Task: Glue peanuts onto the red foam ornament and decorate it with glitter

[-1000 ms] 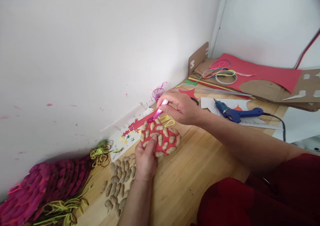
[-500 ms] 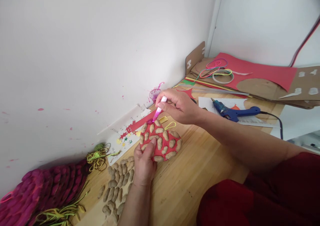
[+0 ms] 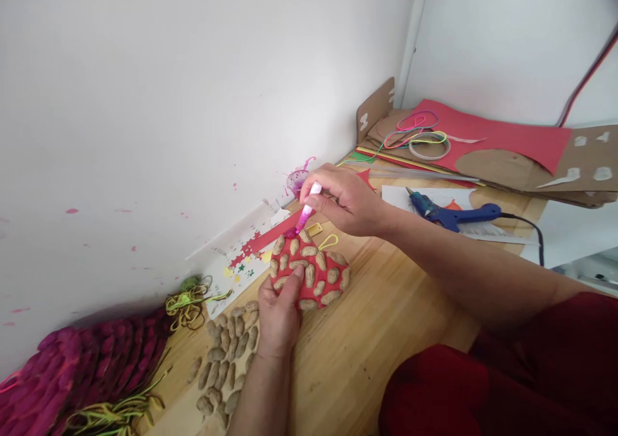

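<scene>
My left hand [image 3: 282, 307] grips the lower left edge of a red cutout [image 3: 295, 291] with peanuts stuck over its face, the thumb lying on top. A yellow loop [image 3: 329, 241] sticks out from its upper right edge. In my right hand [image 3: 340, 198] is a slim marker or brush [image 3: 309, 207] with a white end and a pink lower part, pinched between thumb and fingers. Its tip meets a peanut [image 3: 290, 233] at the cutout's upper left corner, which is coloured magenta. The other peanuts on it are plain tan.
Loose peanuts [image 3: 223, 359] lie left of my forearm. Magenta-painted pieces [image 3: 101, 365] with yellow-green cords lean by the wall. A blue glue gun [image 3: 451, 216] rests on paper at right, near red sheet [image 3: 506, 140] and cardboard [image 3: 586, 165]. A small paint-stained cup [image 3: 295, 181] stands behind my right hand.
Both hands keep nearly the same place, the tip still at the magenta peanut. The whole view has shifted very slightly.
</scene>
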Available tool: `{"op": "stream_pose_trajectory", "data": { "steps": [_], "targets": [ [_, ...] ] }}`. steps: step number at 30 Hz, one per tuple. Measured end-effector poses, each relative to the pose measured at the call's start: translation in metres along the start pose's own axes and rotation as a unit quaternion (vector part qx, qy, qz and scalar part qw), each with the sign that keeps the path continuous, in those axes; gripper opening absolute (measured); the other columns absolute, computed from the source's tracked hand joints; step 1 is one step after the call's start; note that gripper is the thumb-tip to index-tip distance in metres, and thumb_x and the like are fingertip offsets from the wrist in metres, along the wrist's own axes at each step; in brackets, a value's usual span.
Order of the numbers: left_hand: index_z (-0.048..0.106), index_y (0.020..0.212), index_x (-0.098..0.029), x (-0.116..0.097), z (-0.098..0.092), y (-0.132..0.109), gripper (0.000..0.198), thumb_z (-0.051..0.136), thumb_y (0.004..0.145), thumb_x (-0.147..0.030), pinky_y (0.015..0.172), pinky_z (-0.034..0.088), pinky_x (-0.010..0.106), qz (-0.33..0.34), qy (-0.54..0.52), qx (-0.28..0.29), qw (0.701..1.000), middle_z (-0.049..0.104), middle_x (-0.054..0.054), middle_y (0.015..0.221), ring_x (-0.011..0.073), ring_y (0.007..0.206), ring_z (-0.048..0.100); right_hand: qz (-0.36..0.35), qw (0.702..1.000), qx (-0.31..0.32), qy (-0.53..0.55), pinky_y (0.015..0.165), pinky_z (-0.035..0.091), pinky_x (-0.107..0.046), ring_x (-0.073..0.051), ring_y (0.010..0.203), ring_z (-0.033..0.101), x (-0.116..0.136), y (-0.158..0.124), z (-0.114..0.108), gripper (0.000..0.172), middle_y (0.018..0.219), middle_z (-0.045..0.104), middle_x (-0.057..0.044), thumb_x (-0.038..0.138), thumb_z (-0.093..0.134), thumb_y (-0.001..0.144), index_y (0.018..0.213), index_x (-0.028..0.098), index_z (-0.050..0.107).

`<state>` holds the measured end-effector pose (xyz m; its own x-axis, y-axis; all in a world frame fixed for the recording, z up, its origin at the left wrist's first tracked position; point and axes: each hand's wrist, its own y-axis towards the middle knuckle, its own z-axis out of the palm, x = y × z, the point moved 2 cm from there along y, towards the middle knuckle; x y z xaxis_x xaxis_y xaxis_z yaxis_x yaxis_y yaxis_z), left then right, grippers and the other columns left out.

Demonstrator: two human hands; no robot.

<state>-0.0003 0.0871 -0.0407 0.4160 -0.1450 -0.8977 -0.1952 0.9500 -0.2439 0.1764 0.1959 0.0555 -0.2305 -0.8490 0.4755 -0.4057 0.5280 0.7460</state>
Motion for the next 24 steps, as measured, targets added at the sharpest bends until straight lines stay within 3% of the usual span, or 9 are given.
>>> {"op": "stream_pose_trajectory", "data": {
  "steps": [7, 11, 20, 24],
  "targets": [
    [0.074, 0.098, -0.016, 0.0047, -0.0043, 0.0009, 0.035, 0.085, 0.073, -0.038, 0.069, 0.063, 0.035, 0.021, 0.047, 0.006, 0.999, 0.078, 0.006, 0.084, 0.0211, 0.069, 0.074, -0.007, 1.0, -0.021, 0.011, 0.079, 0.044, -0.034, -0.019, 0.081, 0.057, 0.0038, 0.0025, -0.0069, 0.015, 0.082, 0.066, -0.004, 0.027, 0.052, 0.1, 0.089, 0.02, 0.06],
    [0.074, 0.096, -0.016, 0.0024, -0.0039, -0.0001, 0.033, 0.085, 0.075, -0.038, 0.073, 0.062, 0.034, 0.047, 0.079, 0.005, 0.996, 0.078, 0.006, 0.085, 0.0206, 0.073, 0.075, -0.02, 1.0, 0.006, 0.0, 0.079, 0.044, -0.034, -0.02, 0.08, 0.058, 0.0053, 0.0023, -0.0041, 0.015, 0.08, 0.067, -0.005, 0.027, 0.053, 0.099, 0.087, 0.02, 0.06],
    [0.075, 0.099, -0.014, 0.0008, -0.0049, 0.0004, 0.036, 0.082, 0.078, -0.042, 0.083, 0.061, 0.035, 0.084, 0.143, -0.006, 0.986, 0.079, 0.009, 0.096, 0.0205, 0.083, 0.074, -0.018, 1.0, 0.004, -0.011, 0.081, 0.044, -0.036, -0.02, 0.081, 0.058, 0.008, 0.0028, -0.005, 0.014, 0.081, 0.068, -0.005, 0.024, 0.053, 0.098, 0.087, 0.02, 0.061],
    [0.075, 0.101, -0.014, 0.0005, -0.0039, -0.0003, 0.036, 0.081, 0.079, -0.042, 0.083, 0.061, 0.035, 0.09, 0.134, 0.002, 0.987, 0.079, 0.009, 0.098, 0.0201, 0.083, 0.074, -0.006, 0.999, -0.033, -0.011, 0.081, 0.044, -0.035, -0.02, 0.083, 0.058, 0.008, 0.0023, -0.0059, 0.015, 0.083, 0.069, -0.006, 0.026, 0.053, 0.099, 0.087, 0.02, 0.061]
  ]
}}
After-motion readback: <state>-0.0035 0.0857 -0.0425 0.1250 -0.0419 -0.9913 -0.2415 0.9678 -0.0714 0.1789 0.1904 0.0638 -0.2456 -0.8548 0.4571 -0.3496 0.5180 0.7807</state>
